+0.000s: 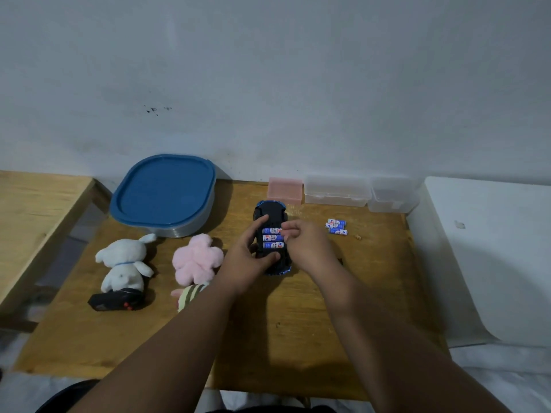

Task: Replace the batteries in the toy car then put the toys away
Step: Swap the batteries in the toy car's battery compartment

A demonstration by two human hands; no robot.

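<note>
At the back of the wooden bench (298, 323), a blue-lidded tub (164, 195), a pink box (284, 189) and two clear lidded boxes (335, 190) stand shut, their contents hidden. The toy car (269, 214) lies belly-up mid-bench, three blue-and-white batteries (272, 237) seated in its open compartment. The left hand (247, 257) clasps the car's side; the right hand (307, 245) pinches at the top battery. Spare batteries (337, 227) lie to the right, their label writing unreadable.

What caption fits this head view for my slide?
Both hands, left hand and right hand, work at three batteries in the upturned toy car.
</note>
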